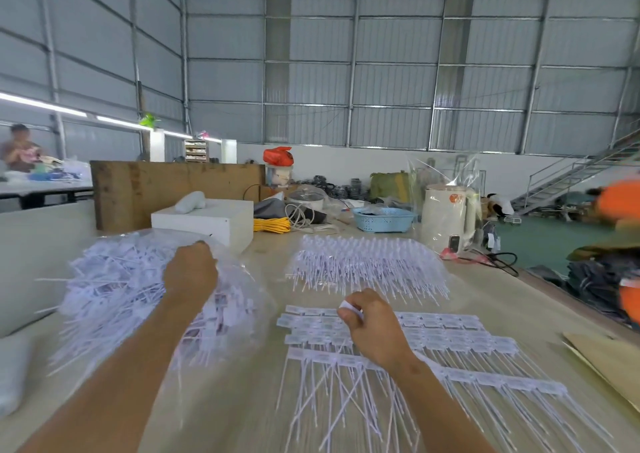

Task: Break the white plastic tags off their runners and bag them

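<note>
My left hand (190, 272) gripping crinkly clear plastic bag (242, 279) of thin white tags, my right hand (375, 328) pinching small flat white plastic tags (348, 306), pale smooth desk (242, 400)

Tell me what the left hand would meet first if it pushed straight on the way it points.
Probably the white rectangular box just past the clear plastic bag of loose white tags. The left hand grips the bag's upper edge and points away from the person. Depth is unclear, so it may pass beside the box.
</note>
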### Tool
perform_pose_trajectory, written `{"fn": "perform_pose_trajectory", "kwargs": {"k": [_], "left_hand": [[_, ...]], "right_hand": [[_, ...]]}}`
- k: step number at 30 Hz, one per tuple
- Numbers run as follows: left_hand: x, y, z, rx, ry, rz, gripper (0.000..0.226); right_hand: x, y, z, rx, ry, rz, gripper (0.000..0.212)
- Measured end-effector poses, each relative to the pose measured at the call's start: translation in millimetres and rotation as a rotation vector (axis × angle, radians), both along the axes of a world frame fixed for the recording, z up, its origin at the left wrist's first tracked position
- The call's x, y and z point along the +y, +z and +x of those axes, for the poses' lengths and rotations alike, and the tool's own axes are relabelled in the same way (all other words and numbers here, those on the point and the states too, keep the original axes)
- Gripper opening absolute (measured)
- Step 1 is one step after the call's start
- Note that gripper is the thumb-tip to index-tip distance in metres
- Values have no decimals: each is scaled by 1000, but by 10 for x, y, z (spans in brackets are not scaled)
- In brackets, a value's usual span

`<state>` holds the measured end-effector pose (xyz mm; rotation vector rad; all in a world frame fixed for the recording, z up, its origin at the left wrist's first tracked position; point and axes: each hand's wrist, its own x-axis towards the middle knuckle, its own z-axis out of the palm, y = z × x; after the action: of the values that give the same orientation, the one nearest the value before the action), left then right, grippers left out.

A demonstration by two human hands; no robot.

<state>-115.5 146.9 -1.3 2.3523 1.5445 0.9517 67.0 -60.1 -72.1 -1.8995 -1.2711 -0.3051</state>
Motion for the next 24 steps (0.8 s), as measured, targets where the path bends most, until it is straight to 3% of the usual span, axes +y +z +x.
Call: {"fn": "perform_pose_trajectory", "kwargs": {"k": [4,8,13,15,17,19,20,22,24], "left_hand": [[325,-98,-248,405,67,-79,37],[382,-214,-333,350,122,155,53],[341,-241,-296,585,186,52,70],[200,-114,-217,548,232,88,63],[-27,-22,-74,439,213,284,46],[-300,-30,131,148,-21,478,30],[-467,-58,245,-29,-195,467,26],[-787,-156,502,-249,-472,179,26],[-1020,-304,740,-323,-616,-251,37]], "right_hand": [[2,-9,-3,2,18,30,18],[16,-14,-13,-4,6,22,17],[15,-17,-22,-14,13,15,17],[24,-18,-28,-10,21,10,17],[37,-17,-38,-2,25,-7,18],[42,-18,-49,8,37,-24,20],[40,-14,-54,13,48,-25,19],[36,2,-69,23,84,4,15],[29,30,-101,45,106,26,20]]}}
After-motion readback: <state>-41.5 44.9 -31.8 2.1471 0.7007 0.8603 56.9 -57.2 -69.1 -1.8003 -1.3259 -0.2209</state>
